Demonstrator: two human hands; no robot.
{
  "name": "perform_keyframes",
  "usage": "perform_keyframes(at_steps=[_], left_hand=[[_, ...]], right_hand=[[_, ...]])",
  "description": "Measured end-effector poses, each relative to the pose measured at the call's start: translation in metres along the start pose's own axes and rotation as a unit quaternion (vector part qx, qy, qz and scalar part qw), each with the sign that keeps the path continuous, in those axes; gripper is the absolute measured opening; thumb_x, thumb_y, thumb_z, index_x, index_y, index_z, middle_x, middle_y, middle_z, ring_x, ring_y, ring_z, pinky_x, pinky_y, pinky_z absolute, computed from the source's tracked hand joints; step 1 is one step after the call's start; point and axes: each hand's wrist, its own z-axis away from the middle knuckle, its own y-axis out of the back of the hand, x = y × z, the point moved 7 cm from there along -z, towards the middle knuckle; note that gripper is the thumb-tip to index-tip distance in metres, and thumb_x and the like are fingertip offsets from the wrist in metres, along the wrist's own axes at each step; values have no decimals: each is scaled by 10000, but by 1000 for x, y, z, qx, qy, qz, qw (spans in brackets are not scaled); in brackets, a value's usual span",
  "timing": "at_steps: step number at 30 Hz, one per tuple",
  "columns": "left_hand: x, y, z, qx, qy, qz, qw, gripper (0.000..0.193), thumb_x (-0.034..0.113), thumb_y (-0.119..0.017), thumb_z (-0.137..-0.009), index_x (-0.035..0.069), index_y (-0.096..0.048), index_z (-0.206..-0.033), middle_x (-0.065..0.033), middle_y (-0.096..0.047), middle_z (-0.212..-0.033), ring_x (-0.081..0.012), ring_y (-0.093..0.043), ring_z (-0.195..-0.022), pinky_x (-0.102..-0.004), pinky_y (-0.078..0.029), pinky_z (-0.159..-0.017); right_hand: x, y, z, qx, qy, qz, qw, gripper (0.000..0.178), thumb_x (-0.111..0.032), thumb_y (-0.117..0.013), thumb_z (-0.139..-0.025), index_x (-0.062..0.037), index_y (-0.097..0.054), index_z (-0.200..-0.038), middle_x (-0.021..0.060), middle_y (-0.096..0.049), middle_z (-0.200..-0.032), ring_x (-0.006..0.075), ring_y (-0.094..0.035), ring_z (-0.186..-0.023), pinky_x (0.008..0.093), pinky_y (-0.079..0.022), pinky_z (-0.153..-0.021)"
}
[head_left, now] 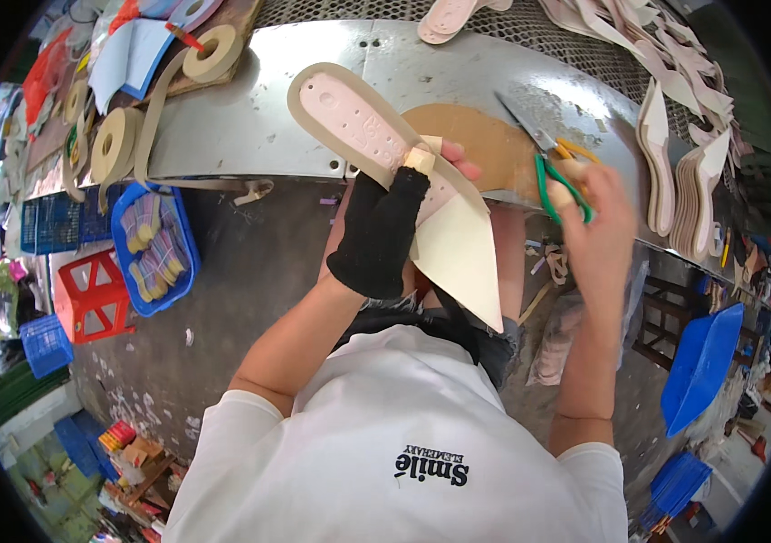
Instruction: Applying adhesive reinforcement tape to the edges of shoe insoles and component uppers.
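Note:
My left hand [381,226], in a black fingerless glove with tape on its fingertips, is closed around the middle of a shoe insole [349,118]. The insole tilts up to the left and has a pink, dotted centre with a tan border. From its lower end hangs a pale cream pointed piece [462,262]. My bare right hand [598,213], smeared a little by motion, has its thumb and fingers at the green-handled scissors [541,185], whose blades point away to the upper left. Beneath lies a brown oval board [458,122].
A metal-topped bench [268,109] curves across ahead. Stacked insoles [698,199] stand at its right end, and tape rolls [114,145] at the left. Below are a blue basket of striped bundles [154,249], a red stool [95,294] and a blue tub [702,366].

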Motion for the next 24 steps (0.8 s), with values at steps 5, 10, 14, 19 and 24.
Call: perform_keyframes(at_steps=[5, 10, 14, 19, 24], left_hand=[[-4, -8, -9, 27, -27, -73, 997, 369, 329, -486, -956, 2, -527, -1123, -146, -633, -1006, -208, -638, -864, -338, -545, -753], [2, -6, -18, 10, -68, -140, 988, 365, 314, -499, -955, -1, -549, -1133, -113, -630, -1052, -176, -612, -936, -318, -513, -805], [14, -6, -27, 14, -104, -295, 950, 373, 306, -521, -951, -1, -552, -1160, -74, -619, -1068, -145, -573, -976, -293, -471, -827], [16, -11, -26, 58, -135, -380, 913, 339, 289, -549, -926, -15, -552, -1075, -160, -637, -788, -286, -639, -741, -366, -482, -641], [12, -26, -18, -66, -181, -435, 879, 289, 243, -539, -925, -8, -558, -1067, -185, -636, -826, -354, -618, -757, -408, -473, -670]], right_hand=[[-29, -72, 12, -273, -291, -427, 811, 220, -172, -572, -915, 32, -655, -913, -20, -574, -685, 27, -494, -632, 195, -399, -563], [-25, -89, 10, -295, -239, -397, 836, 183, -154, -604, -887, 20, -632, -838, -29, -566, -668, 24, -492, -626, 200, -403, -560], [-19, -83, -2, -237, -224, -415, 849, 184, -142, -643, -847, 0, -574, -752, -13, -552, -640, 45, -482, -600, 234, -384, -531], [-38, -60, -24, -149, 78, -165, 972, 236, -133, -609, -848, 3, -483, -703, 104, -417, -591, 151, -434, -518, 329, -325, -486], [-16, -62, -52, -81, -88, -255, 960, 254, -176, -571, -884, -4, -517, -705, 58, -410, -584, 104, -371, -542, 276, -319, -504]])
